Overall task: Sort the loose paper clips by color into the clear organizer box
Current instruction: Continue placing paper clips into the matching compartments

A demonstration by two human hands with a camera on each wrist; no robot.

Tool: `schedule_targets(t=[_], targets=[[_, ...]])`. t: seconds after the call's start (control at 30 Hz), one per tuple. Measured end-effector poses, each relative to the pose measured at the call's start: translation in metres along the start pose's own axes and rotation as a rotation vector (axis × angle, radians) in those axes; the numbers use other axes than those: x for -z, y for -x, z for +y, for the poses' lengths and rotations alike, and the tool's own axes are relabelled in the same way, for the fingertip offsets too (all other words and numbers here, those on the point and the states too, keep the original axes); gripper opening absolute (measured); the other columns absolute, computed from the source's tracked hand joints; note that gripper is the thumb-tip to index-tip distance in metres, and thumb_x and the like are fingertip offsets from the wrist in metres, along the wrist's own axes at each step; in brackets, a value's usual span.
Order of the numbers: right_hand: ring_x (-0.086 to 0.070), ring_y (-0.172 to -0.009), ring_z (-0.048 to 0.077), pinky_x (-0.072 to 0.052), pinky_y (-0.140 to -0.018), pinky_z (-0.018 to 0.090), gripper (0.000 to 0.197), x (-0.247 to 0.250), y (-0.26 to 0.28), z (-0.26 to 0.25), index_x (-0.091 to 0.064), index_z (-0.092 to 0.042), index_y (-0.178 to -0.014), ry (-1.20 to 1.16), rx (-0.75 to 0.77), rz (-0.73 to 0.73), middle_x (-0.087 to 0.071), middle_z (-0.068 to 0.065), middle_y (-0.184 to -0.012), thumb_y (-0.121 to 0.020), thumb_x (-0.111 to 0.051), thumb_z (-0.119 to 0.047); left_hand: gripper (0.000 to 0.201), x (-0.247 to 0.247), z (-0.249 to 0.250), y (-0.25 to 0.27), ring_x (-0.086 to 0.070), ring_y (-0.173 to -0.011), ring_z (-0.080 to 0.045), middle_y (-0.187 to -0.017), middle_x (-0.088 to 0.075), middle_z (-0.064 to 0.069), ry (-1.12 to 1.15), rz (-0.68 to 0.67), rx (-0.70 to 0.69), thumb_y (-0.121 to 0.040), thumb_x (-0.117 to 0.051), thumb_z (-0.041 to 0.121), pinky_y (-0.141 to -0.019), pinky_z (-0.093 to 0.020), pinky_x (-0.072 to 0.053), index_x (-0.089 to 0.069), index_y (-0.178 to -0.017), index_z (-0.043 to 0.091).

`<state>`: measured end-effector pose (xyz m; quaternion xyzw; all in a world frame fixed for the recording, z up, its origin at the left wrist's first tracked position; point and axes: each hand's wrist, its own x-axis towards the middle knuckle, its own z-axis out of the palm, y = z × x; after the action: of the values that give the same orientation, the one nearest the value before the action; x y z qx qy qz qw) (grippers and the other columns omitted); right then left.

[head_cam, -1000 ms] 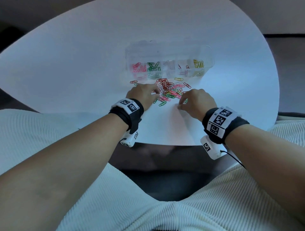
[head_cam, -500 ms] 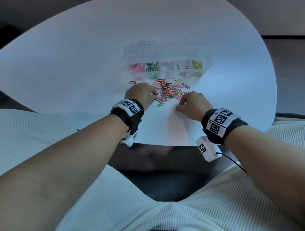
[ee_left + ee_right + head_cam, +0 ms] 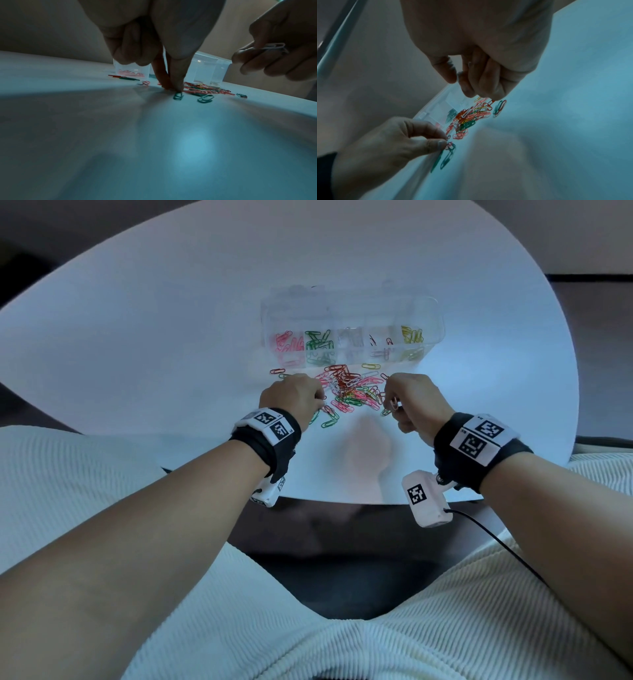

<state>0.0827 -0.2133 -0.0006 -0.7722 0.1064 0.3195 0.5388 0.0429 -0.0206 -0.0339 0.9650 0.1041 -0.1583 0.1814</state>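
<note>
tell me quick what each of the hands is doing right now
Left hand: pinching at a clip on the table.
Right hand: lifted, holding white paper clips.

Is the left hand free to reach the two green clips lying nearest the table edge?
Probably yes. The left hand is pinching at the pile's edge, and the green clips lie bare on the table just beside its fingertips, nothing covering them.

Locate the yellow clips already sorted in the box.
Head view: the yellow clips lie in the clear organizer box's rightmost compartment, beyond the loose pile.
</note>
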Motion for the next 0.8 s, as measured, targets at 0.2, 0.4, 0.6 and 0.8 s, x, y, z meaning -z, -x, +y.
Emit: schedule_targets(t=[0.2,0.4,0.6,0.8], targets=[[-0.01,-0.05,0.017,-0.012,-0.045,0.021,0.026,0.003,0.001,-0.003,-0.014,-0.017,-0.069,-0.281,-0.042,-0.089,-0.033,0.007,-0.062,-0.07,-0.03,0.003,0.014,-0.004,-0.003,0.0,-0.058,-0.09,-0.025,-0.104,-0.057,0.001,0.04,-0.028,0.013,-0.094,-0.056,0.035,-0.074,-0.033,-0.044,-0.063,-0.095,0.023],[-0.031,-0.045,0.018,-0.022,-0.047,0.023,0.024,0.002,-0.001,-0.002,-0.029,-0.016,-0.065,-0.455,-0.056,-0.181,-0.038,0.006,-0.056,-0.068,-0.023,0.007,0.009,0.007,-0.004,0.001,-0.058,-0.09,-0.016,-0.092,-0.061,0.005,0.49,0.025,0.066,-0.092,-0.06,0.019,-0.081,-0.024,-0.044,-0.067,-0.097,0.016],[-0.018,-0.045,0.014,-0.015,-0.048,0.025,0.015,-0.002,-0.007,0.003,-0.045,-0.016,-0.067,-0.214,0.007,-0.128,-0.028,-0.003,-0.051,-0.078,-0.042,-0.006,0.027,0.024,0.009,0.0,-0.017,-0.04,-0.011,-0.06,-0.038,-0.005,1.189,-0.057,0.312,-0.083,-0.034,0.001,-0.041,-0.016,-0.016,-0.051,-0.063,0.008],[-0.059,-0.063,0.008,-0.041,-0.058,0.019,0.018,-0.006,-0.023,0.003,-0.072,-0.021,-0.092,0.552,0.245,0.215,-0.065,-0.003,-0.083,-0.088,-0.054,-0.022,0.019,0.038,0.022,0.005,-0.015,-0.027,-0.009,-0.034,-0.028,-0.001,1.134,-0.129,0.471,-0.055,-0.025,-0.002,-0.044,-0.005,-0.018,-0.03,-0.042,0.012]])
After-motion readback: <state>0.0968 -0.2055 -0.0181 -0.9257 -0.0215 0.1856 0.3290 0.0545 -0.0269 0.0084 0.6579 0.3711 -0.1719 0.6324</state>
